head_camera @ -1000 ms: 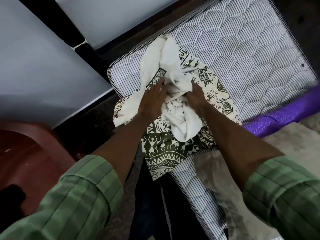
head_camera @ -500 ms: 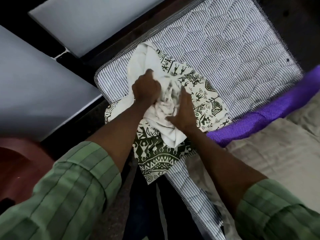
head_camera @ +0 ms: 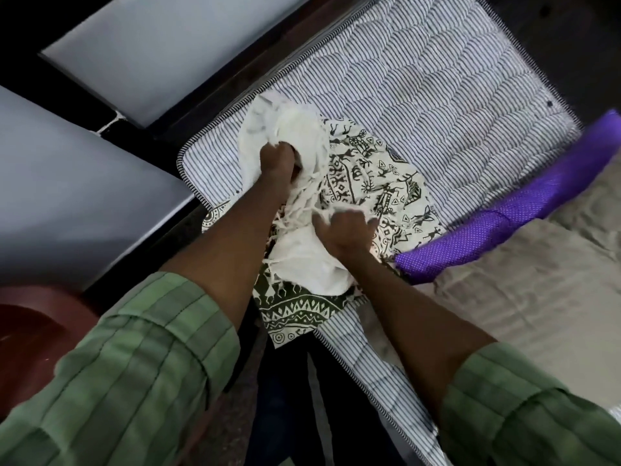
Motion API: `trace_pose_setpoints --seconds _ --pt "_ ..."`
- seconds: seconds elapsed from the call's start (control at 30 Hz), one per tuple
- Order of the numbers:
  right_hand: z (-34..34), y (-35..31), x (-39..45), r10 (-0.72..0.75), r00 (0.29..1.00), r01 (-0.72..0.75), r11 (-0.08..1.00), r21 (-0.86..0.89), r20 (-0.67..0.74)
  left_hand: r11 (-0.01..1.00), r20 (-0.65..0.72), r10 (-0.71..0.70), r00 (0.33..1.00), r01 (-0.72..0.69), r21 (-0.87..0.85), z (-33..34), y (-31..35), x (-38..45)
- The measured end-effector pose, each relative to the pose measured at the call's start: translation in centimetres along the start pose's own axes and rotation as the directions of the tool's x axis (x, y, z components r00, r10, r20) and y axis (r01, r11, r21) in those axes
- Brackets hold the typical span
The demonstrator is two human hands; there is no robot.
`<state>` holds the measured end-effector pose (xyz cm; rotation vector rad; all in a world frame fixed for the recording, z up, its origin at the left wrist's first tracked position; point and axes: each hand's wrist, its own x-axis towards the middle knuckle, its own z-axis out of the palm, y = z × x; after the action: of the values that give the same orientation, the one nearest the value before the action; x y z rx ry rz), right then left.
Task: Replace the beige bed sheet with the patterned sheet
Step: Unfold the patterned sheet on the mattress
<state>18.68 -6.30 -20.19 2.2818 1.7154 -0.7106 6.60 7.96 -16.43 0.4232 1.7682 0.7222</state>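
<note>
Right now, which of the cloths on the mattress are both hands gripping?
The patterned sheet, white with dark figures, bunched under left hand and right hand; the purple cloth and beige sheet lie untouched.

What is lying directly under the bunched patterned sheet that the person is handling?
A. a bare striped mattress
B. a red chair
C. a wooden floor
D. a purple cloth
A: the patterned sheet, gripped by the left hand and right hand, sits on the striped mattress, whose quilted surface shows all around it; the purple cloth lies to the side.
</note>
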Motion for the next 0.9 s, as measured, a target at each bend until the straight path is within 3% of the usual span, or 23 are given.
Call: trace_pose_setpoints --seconds 0.03,0.1,0.17,0.23,0.37,0.47,0.57,0.63,0.7,0.77,0.8,0.87,0.9 --pt "-0.5 -1.2 0.5 0.026 0.989 -0.012 0.995 0.099 -0.144 1.0 0.061 -0.005 0.998 0.005 0.0 0.2 -0.4 -0.2" --pt "-1.3 -3.3 1.5 0.058 0.965 0.023 0.952 0.305 -0.255 0.999 0.151 0.018 0.988 -0.025 0.04 0.6 -0.6 -0.9" --pt "-1.7 -4.5 1.7 0.039 0.997 -0.009 0.915 0.402 -0.068 0.998 0.185 0.043 0.982 -0.051 0.034 0.7 -0.1 -0.8" --pt "-0.8 -4.3 1.2 0.02 0.992 -0.063 0.935 0.35 0.126 0.998 0.166 0.026 0.986 -0.016 -0.062 0.4 0.7 -0.4" --pt "1.1 -2.3 -1.8 -0.114 0.973 0.119 0.993 -0.013 0.199 0.958 0.08 -0.019 0.997 0.042 -0.285 -0.4 1.5 0.5" --pt "2.2 -0.7 -3.5 -0.177 0.977 0.173 0.984 0.045 0.119 0.878 0.032 -0.069 0.997 0.076 -0.473 -0.7 0.9 0.5" --pt "1.8 1.0 -4.5 -0.088 0.996 0.088 0.991 0.105 -0.004 0.837 0.048 -0.088 0.995 0.1 -0.538 -0.6 0.2 0.6" --pt "1.3 1.9 -4.8 -0.04 0.999 0.039 0.997 0.069 0.022 0.808 0.046 -0.096 0.994 0.105 -0.579 -0.6 0.1 0.5" --pt "1.7 3.0 -5.0 -0.03 0.991 0.039 0.997 -0.061 0.134 0.777 0.059 -0.087 0.995 0.104 -0.621 -0.6 -0.4 0.7" --pt "1.8 3.2 -4.9 0.009 0.967 0.033 0.987 -0.16 0.256 0.828 0.071 -0.028 0.997 0.063 -0.557 -0.5 -1.7 0.8" --pt "2.0 3.0 -4.7 0.013 0.963 0.042 0.98 -0.196 0.271 0.894 0.052 0.0 0.999 0.023 -0.447 -0.5 -2.9 0.8" --pt "1.8 1.7 -4.3 -0.001 0.967 0.065 0.967 -0.247 0.253 0.992 -0.005 0.078 0.997 -0.078 -0.101 -0.8 -5.7 0.4" --pt "1.5 1.0 -4.0 -0.004 0.971 0.063 0.968 -0.241 0.237 0.985 -0.053 0.126 0.991 -0.119 0.126 -1.0 -7.4 0.0"
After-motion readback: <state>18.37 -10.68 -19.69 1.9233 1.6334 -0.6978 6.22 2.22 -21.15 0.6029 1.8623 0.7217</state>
